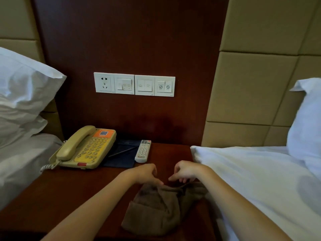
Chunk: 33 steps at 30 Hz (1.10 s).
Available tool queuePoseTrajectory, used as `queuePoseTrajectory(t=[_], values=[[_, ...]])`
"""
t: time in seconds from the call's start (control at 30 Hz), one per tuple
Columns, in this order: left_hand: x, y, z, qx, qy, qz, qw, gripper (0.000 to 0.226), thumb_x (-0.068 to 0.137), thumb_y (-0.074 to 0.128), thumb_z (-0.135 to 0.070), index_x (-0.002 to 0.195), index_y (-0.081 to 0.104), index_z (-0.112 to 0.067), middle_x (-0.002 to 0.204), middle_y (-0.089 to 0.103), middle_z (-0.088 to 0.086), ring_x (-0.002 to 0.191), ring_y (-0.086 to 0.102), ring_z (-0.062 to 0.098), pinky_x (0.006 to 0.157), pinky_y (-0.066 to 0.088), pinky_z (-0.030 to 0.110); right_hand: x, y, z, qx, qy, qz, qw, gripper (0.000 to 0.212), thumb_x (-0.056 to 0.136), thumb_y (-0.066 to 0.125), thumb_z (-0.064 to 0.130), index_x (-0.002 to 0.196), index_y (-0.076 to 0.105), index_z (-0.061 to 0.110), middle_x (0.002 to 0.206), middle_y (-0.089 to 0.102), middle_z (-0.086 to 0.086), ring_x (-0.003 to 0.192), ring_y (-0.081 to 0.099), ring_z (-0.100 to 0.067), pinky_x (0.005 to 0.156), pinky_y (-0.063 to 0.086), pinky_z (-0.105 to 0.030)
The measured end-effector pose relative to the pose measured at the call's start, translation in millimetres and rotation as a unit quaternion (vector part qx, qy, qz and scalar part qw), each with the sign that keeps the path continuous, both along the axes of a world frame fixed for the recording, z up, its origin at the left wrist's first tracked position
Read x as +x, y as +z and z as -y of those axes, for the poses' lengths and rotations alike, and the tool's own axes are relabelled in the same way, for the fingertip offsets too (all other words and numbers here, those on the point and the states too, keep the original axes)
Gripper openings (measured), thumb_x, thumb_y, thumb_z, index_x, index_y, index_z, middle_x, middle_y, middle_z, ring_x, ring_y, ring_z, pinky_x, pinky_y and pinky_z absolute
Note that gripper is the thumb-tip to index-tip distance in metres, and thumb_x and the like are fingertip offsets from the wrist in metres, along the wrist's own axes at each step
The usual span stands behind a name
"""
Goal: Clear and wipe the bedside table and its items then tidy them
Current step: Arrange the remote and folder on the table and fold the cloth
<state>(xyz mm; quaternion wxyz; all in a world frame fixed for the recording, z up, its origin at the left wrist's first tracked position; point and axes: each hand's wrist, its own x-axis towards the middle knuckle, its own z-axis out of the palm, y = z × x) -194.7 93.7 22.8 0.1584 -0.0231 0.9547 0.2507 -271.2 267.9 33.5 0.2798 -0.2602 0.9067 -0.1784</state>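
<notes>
Bedside table (73,190) between two beds, seen from the head camera. A brown cloth (156,207) lies crumpled on the table's front half, toward its right edge. Both hands meet at the cloth's far edge: the left hand (144,173) has its fingers curled down onto the fabric, and the right hand (185,172) pinches a raised fold between thumb and fingertips. Both thus appear narrowly closed on the cloth, apparently gathering or refolding it, though the grip of the left hand is partly hidden.

Along the back edge the items remain in place. A beige corded telephone (85,148) with an orange label sits at the back left corner, its handset on the cradle and its coiled cord trailing off the left edge. Just beside it lies a dark folder (125,153) with a pen (121,152) across it, and a white remote control (143,151) rests at the folder's right side, overlapping its edge.

Judged from this arrangement, the task is at an early stage: nothing has been cleared off, and the wiping of surface and items appears not yet done, with tidying to follow.

White bedding (251,171) overhangs the right edge; a pillow (22,94) borders the left. A switch and socket panel (134,84) is set in the wooden wall above.
</notes>
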Motion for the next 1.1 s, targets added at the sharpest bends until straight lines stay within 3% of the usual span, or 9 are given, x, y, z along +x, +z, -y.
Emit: queuePoseTrajectory(t=[0.2, 0.27, 0.37, 0.43, 0.5, 0.57, 0.8, 0.93, 1.1], values=[[27, 4, -7, -0.065, -0.004, 0.04, 0.997, 0.021, 0.084, 0.065, -0.036, 0.081, 0.049, -0.022, 0.087, 0.05, -0.004, 0.082, 0.049, 0.014, 0.065, 0.039, 0.023, 39, 2, -9, 0.035, 0.019, -0.03, 0.999, 0.055, 0.082, 0.063, 0.055, 0.119, 0.058, 0.015, 0.105, 0.055, 0.001, 0.096, 0.053, -0.016, 0.075, 0.042, -0.028], [36, 15, -8, -0.011, 0.001, -0.016, 1.0, 0.013, 0.089, 0.059, -0.029, 0.084, 0.051, -0.019, 0.083, 0.049, -0.006, 0.08, 0.05, 0.012, 0.063, 0.04, 0.019, 46, 6, -16, 0.049, 0.037, -0.025, 0.998, 0.051, 0.083, 0.065, 0.051, 0.116, 0.061, 0.013, 0.106, 0.057, -0.001, 0.098, 0.055, -0.019, 0.074, 0.043, -0.028], [51, 48, -12, 0.075, 0.018, -0.12, 0.99, 0.011, 0.092, 0.055, -0.027, 0.084, 0.055, -0.02, 0.086, 0.052, -0.007, 0.081, 0.052, 0.007, 0.064, 0.042, 0.017, 53, 19, -31, 0.051, 0.058, -0.023, 0.997, 0.044, 0.082, 0.069, 0.042, 0.116, 0.062, 0.014, 0.115, 0.06, -0.005, 0.11, 0.056, -0.024, 0.091, 0.046, -0.035], [60, 71, -13, 0.116, 0.032, -0.176, 0.977, 0.014, 0.092, 0.056, -0.027, 0.08, 0.056, -0.02, 0.085, 0.053, -0.007, 0.085, 0.053, 0.007, 0.061, 0.043, 0.018, 54, 31, -36, 0.01, 0.054, -0.026, 0.998, 0.028, 0.083, 0.07, 0.037, 0.102, 0.064, 0.017, 0.105, 0.063, -0.002, 0.107, 0.059, -0.023, 0.093, 0.047, -0.036], [68, 90, -9, 0.124, 0.041, -0.222, 0.966, 0.014, 0.093, 0.056, -0.027, 0.079, 0.056, -0.023, 0.084, 0.056, -0.005, 0.085, 0.056, 0.011, 0.064, 0.044, 0.019, 56, 46, -40, -0.046, 0.039, -0.042, 0.997, 0.014, 0.089, 0.064, 0.033, 0.08, 0.062, 0.021, 0.084, 0.063, 0.004, 0.087, 0.062, -0.017, 0.076, 0.049, -0.028], [77, 108, 2, 0.108, 0.06, -0.253, 0.96, 0.014, 0.093, 0.055, -0.027, 0.08, 0.056, -0.022, 0.082, 0.057, -0.003, 0.081, 0.055, 0.013, 0.064, 0.043, 0.02, 58, 64, -47, -0.088, 0.013, -0.09, 0.992, 0.024, 0.094, 0.058, 0.03, 0.071, 0.059, 0.023, 0.071, 0.058, 0.004, 0.07, 0.058, -0.015, 0.058, 0.043, -0.023], [107, 163, 20, 0.102, 0.098, -0.312, 0.94, 0.014, 0.092, 0.056, -0.026, 0.092, 0.059, -0.012, 0.086, 0.062, 0.005, 0.079, 0.06, 0.018, 0.066, 0.05, 0.026, 67, 127, -67, -0.261, -0.051, -0.079, 0.961, 0.02, 0.097, 0.053, 0.026, 0.087, 0.063, 0.012, 0.076, 0.062, -0.003, 0.065, 0.06, -0.012, 0.059, 0.05, -0.022], [122, 193, 22, 0.105, 0.089, -0.307, 0.942, 0.016, 0.092, 0.054, -0.03, 0.096, 0.059, -0.015, 0.091, 0.062, 0.002, 0.082, 0.061, 0.016, 0.062, 0.047, 0.022, 71, 152, -78, -0.426, -0.087, 0.077, 0.897, 0.014, 0.091, 0.06, 0.013, 0.103, 0.065, 0.008, 0.092, 0.069, -0.008, 0.086, 0.066, -0.018, 0.08, 0.055, -0.031], [108, 170, 34, 0.021, 0.081, -0.209, 0.974, 0.014, 0.093, 0.053, -0.022, 0.101, 0.06, -0.012, 0.096, 0.062, 0.006, 0.082, 0.06, 0.017, 0.062, 0.05, 0.022, 56, 135, -75, -0.329, -0.091, 0.03, 0.939, 0.015, 0.091, 0.062, 0.021, 0.103, 0.063, 0.013, 0.102, 0.066, -0.008, 0.1, 0.063, -0.024, 0.087, 0.053, -0.041]])
